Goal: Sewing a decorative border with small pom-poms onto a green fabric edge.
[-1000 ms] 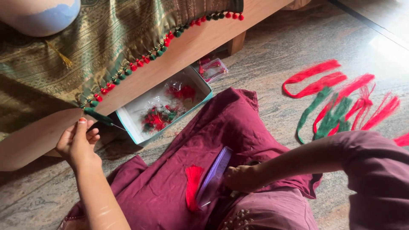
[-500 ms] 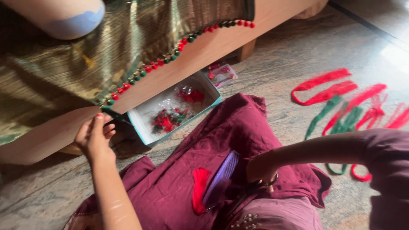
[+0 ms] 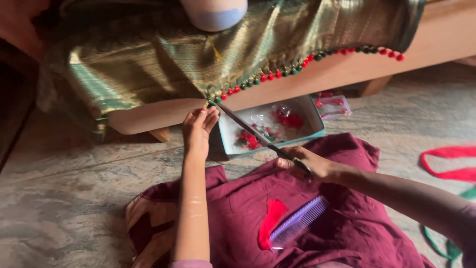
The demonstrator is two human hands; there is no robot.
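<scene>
Presently: left hand (image 3: pixel 197 130), grip pinched together on the edge of the green-gold cloth (image 3: pixel 148 64), at the end of its red and green bead trim (image 3: pixel 297 67). Right hand (image 3: pixel 310 166), grip clamped on the handles of scissors (image 3: pixel 248 130), blades reaching toward the left fingertips. Nearby: tray (image 3: pixel 317 121) of tassels on the floor; purple comb (image 3: pixel 300 226) and red tassel (image 3: pixel 271 223) on the maroon lap.

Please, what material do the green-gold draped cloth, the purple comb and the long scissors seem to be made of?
The green-gold draped cloth looks like woven silk or a silk-like fabric: it shimmers and folds softly. The purple comb seems to be translucent plastic, glossy with moulded teeth. The long scissors, in the right hand, look like dark metal, thin and straight-bladed.
</scene>
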